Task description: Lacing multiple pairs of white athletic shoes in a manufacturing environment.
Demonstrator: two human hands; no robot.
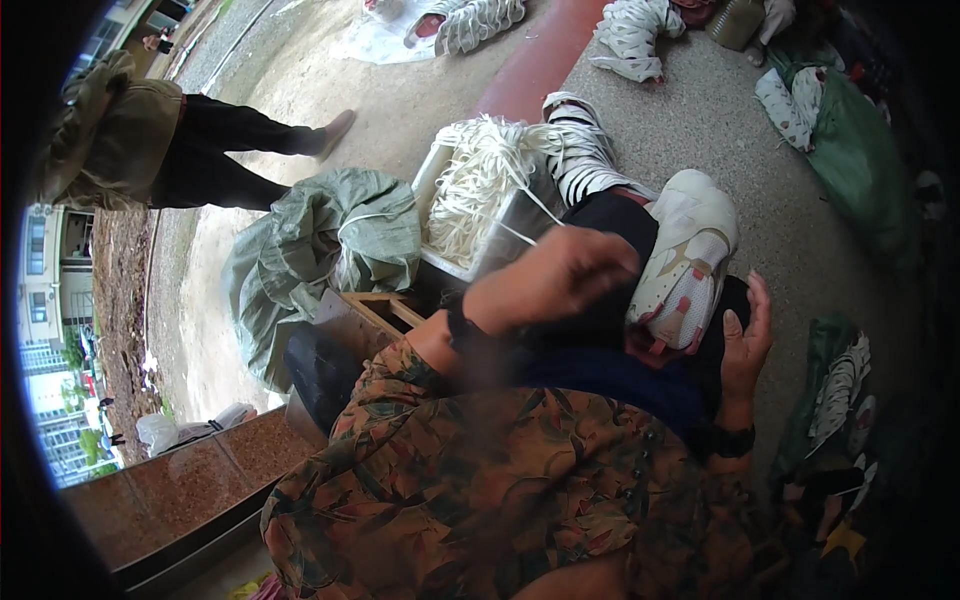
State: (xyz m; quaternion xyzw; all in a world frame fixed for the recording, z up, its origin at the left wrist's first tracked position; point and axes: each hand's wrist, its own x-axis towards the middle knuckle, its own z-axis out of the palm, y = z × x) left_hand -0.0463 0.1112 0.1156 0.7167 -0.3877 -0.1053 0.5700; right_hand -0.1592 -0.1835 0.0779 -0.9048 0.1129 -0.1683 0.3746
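Note:
A white and beige sneaker upper (pixel 688 262) with pink parts lies across my lap. My left hand (pixel 580 268) is held just left of it, fingers curled and a little blurred. White shoelaces (pixel 478 185) fill a pale box, and two strands stretch from there to this hand, which appears to pinch them; the grip itself is partly hidden. To the right of the upper, my right hand (pixel 748 338) is raised with its fingers stretched out and thumb apart, holding nothing. Beyond my knee sits a striped stack of laced white uppers (pixel 580 150).
A pale green woven sack (pixel 325 235) slumps beside the pale box (pixel 427 185), near a wooden box (pixel 375 318). Another person (pixel 190 145) stands at the left. More stacked uppers (pixel 640 38) lie on the ground at the top; a dark green sack (pixel 860 160) lies right.

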